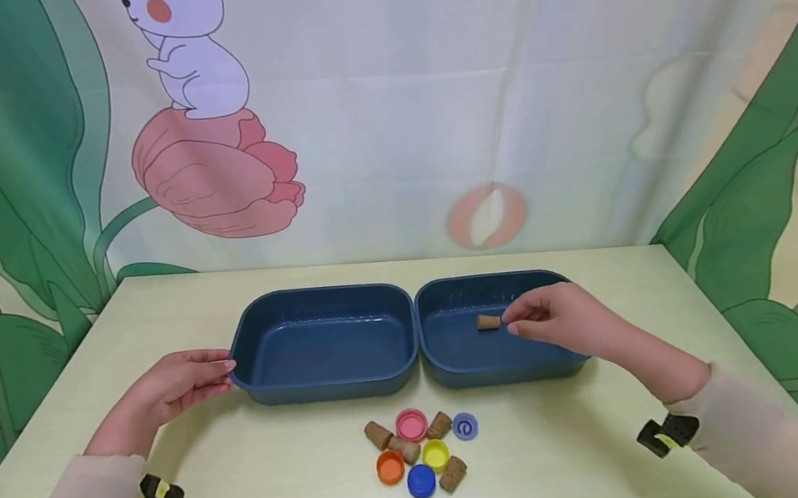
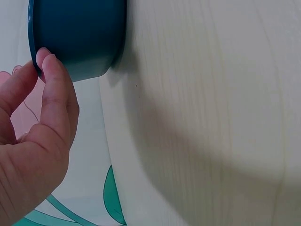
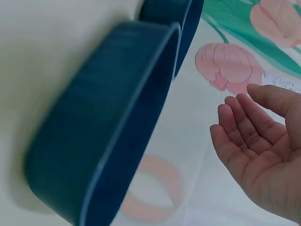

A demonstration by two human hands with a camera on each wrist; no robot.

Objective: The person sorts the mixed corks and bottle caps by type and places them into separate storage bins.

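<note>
My left hand [image 1: 185,384] pinches the left end of the left blue tray [image 1: 342,390] at its rim, thumb and fingers on either side of the edge, as the left wrist view also shows. Over the right blue tray [image 1: 499,375] is my right hand [image 1: 567,315], its fingers loosely bent. Just left of its fingertips, a cork [image 1: 488,322] shows against the inside of that tray. The right wrist view shows nothing in the right hand's fingers [image 3: 251,125].
In front of the trays lie more corks [image 1: 453,473] mixed with a pink cap [image 1: 411,425], an orange cap [image 1: 390,467], a yellow cap [image 1: 436,455], a blue cap [image 1: 421,482] and a purple cap [image 1: 465,426]. A printed curtain [image 1: 382,117] hangs behind the table [image 1: 286,483].
</note>
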